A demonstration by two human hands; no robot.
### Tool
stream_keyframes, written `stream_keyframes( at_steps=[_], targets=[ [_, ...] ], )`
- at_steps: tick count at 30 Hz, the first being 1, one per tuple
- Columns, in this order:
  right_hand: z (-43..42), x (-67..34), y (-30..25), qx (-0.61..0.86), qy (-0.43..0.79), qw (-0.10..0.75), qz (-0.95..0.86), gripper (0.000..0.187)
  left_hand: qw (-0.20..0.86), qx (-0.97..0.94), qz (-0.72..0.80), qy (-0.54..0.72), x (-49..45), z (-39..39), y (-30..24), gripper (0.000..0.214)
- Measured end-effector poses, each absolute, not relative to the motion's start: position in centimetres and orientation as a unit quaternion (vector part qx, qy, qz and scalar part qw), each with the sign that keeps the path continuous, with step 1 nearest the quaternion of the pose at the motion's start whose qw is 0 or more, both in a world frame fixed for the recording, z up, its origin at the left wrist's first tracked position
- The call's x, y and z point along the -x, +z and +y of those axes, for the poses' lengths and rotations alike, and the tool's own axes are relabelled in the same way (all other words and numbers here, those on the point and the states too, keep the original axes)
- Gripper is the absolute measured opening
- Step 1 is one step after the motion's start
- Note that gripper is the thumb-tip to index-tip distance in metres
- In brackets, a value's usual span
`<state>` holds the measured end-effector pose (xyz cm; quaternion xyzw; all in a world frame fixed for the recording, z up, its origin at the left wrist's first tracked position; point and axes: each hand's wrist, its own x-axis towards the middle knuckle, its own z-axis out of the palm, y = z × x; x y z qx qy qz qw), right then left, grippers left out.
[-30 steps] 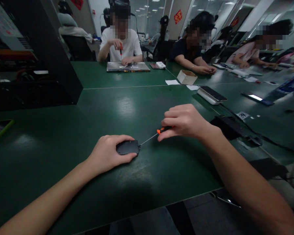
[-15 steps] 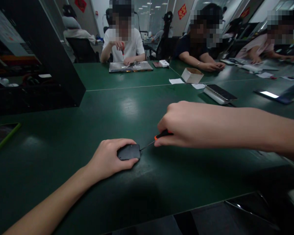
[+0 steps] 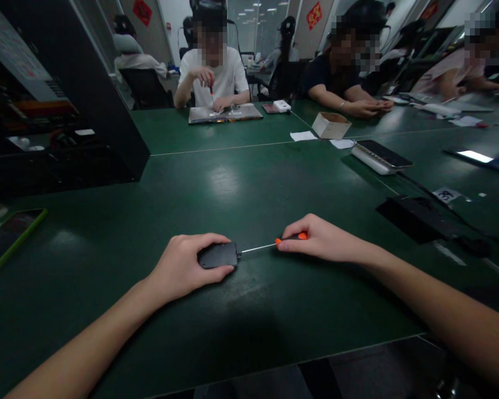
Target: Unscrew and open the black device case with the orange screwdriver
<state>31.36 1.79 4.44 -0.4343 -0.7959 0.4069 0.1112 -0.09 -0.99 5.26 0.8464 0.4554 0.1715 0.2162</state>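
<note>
My left hand (image 3: 191, 265) grips a small dark grey rectangular case (image 3: 218, 256) by its long sides, thumb nearer me and fingers on the far side, against the green table (image 3: 228, 205). A small dark loop or tab shows on the case's right end. My right hand (image 3: 316, 238) is closed round the black and orange handle of a screwdriver (image 3: 260, 247). Its thin metal shaft lies nearly level and points left. The tip meets the right end of the case; whether it is inserted there cannot be made out.
A phone in a green case (image 3: 14, 238) lies at left beside a black shelf unit (image 3: 120, 127). To the right are an open white box (image 3: 331, 127), a phone on a white block (image 3: 380, 155) and a black device with cables (image 3: 424, 219). Across the table, a person (image 3: 216, 72) holds a screwdriver.
My right hand has dropped lower and turned, so the screwdriver lies flatter and more of its shaft shows. My left hand and the case have barely moved. The view has shifted slightly.
</note>
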Motion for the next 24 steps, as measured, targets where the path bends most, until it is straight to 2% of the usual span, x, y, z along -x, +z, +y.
stream_keyframes(
  at_steps=[2,7,9,11,15,21,24],
  targets=[
    [1.6,-31.6,5.4,0.385,0.299,0.136,-0.862,0.049,0.213,-0.846,0.457,0.174,0.1,-0.9,5.2,0.037],
    [1.1,-31.4,9.3,0.202,-0.115,0.157,-0.960,0.039,0.209,-0.847,0.455,0.179,-0.1,-0.9,5.1,0.037],
    [1.0,-31.0,10.6,0.143,-0.202,0.150,-0.957,0.036,0.207,-0.847,0.456,0.178,0.0,-0.8,4.9,0.037],
    [1.2,-30.5,11.5,0.113,-0.220,0.135,-0.959,0.037,0.201,-0.849,0.455,0.181,0.0,-0.8,4.8,0.038],
    [2.3,-30.2,11.7,0.175,-0.102,0.092,-0.975,0.044,0.186,-0.856,0.447,0.181,0.1,-0.8,4.7,0.040],
    [3.2,-30.6,7.9,0.405,0.301,0.091,-0.859,0.052,0.193,-0.855,0.450,0.170,0.0,-0.9,5.2,0.037],
    [2.9,-30.7,5.2,0.445,0.427,0.093,-0.782,0.054,0.197,-0.854,0.445,0.182,0.1,-0.8,5.0,0.037]
  ],
)
